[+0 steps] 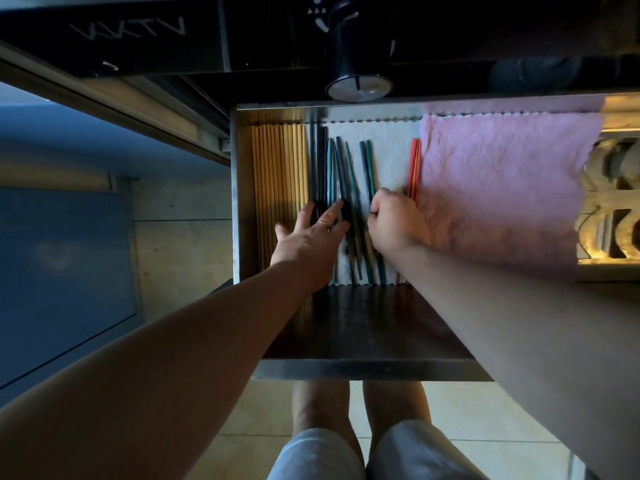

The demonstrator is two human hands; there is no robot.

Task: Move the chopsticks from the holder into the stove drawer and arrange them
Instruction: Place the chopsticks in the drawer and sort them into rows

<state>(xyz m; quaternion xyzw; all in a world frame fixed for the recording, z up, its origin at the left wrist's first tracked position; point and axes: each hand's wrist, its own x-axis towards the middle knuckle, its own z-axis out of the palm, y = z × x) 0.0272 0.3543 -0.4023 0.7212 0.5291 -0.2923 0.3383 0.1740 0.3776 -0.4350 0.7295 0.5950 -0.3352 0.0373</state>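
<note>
The steel stove drawer (367,370) is pulled out below me. Several yellow wooden chopsticks (280,168) lie in a neat row along its left side. Black chopsticks (317,161) sit beside them, then teal and dark ones (349,174) lie loosely crossed on a white cloth (388,150). Orange chopsticks (414,164) lie at the edge of a pink cloth (498,188). My left hand (311,233) rests flat, fingers spread, on the black and teal sticks. My right hand (394,223) is curled, pinching a teal chopstick (370,171).
A black stove knob (358,64) juts out above the drawer on the dark stove front. A blue cabinet door (62,265) stands to the left. An ornate metal piece (609,209) lies at the right. My legs stand on a tiled floor below.
</note>
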